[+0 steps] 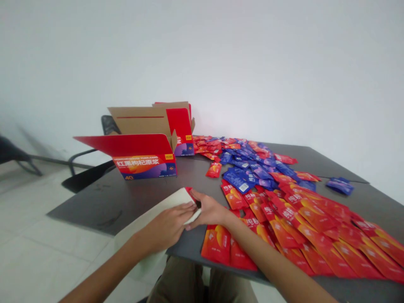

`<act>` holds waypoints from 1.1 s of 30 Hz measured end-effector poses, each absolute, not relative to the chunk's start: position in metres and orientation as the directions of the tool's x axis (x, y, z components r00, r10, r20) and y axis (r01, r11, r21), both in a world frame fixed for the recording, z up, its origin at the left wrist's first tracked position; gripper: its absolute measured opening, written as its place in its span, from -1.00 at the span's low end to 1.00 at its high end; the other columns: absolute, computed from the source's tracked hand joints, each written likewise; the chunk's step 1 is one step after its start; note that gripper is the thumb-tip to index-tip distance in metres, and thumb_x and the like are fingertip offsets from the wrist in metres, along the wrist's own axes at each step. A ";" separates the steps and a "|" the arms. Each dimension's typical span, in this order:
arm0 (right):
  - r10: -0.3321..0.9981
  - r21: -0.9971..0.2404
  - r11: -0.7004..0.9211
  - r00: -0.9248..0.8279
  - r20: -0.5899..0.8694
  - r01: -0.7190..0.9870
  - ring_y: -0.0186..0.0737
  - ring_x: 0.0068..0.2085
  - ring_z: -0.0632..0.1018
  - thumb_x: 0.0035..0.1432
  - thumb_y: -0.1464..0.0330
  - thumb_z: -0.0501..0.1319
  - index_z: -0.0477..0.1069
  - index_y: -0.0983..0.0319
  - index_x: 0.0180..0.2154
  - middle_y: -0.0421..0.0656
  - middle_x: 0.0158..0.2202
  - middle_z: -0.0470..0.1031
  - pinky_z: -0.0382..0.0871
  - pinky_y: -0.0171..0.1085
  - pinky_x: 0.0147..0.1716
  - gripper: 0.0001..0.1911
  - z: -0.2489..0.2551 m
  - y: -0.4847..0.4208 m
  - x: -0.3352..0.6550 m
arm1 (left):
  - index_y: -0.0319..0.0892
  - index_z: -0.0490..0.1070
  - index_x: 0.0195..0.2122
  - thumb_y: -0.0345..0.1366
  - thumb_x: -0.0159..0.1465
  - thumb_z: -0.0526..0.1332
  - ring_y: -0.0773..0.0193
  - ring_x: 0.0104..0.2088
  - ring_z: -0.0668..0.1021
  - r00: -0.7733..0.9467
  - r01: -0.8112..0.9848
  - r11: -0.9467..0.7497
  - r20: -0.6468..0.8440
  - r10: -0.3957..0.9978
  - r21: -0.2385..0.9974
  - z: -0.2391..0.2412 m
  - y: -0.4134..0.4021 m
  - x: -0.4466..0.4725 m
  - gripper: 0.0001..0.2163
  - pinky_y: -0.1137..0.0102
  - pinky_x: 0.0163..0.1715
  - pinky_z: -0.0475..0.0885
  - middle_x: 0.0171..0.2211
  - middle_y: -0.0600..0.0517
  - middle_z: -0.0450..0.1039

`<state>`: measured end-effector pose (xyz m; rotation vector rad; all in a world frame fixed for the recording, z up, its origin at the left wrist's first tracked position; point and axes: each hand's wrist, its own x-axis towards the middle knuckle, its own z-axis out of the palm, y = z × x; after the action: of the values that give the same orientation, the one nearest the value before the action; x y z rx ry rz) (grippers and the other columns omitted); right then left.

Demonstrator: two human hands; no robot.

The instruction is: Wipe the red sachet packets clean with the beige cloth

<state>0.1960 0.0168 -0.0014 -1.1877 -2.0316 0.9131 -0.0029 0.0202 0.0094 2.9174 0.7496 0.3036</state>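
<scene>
A cream paper bag (151,221) lies flat on the dark grey table (132,198), hanging over its near edge. My left hand (168,225) presses on the bag's mouth, fingers curled over its edge. My right hand (208,208) meets it there, fingers closed on a red sachet (190,192) whose tip shows at the bag's opening. Red sachets (315,233) lie spread to the right of my right arm, with blue sachets (252,168) heaped farther back.
Two open red cardboard boxes stand at the back left, the front box (143,162) and the rear box (179,126). A stray blue sachet (340,185) lies far right. A dark chair (91,168) stands beyond the table on a pale tiled floor.
</scene>
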 end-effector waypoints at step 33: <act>0.899 -0.823 0.351 -0.407 0.162 0.447 -0.01 0.06 0.47 -0.45 0.08 0.49 0.26 0.23 0.16 -0.07 0.06 0.45 0.27 -0.11 0.13 0.07 -0.001 0.017 0.196 | -0.25 0.23 0.19 -0.52 0.22 0.00 0.19 0.20 0.35 0.806 0.543 -0.821 0.164 0.568 0.177 0.012 0.030 -0.005 -0.52 0.25 0.22 0.21 0.20 -0.13 0.29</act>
<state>0.1960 0.0166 -0.0010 -1.1679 -1.9983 0.9425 -0.0046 0.0299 0.0125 2.8693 0.8861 0.3179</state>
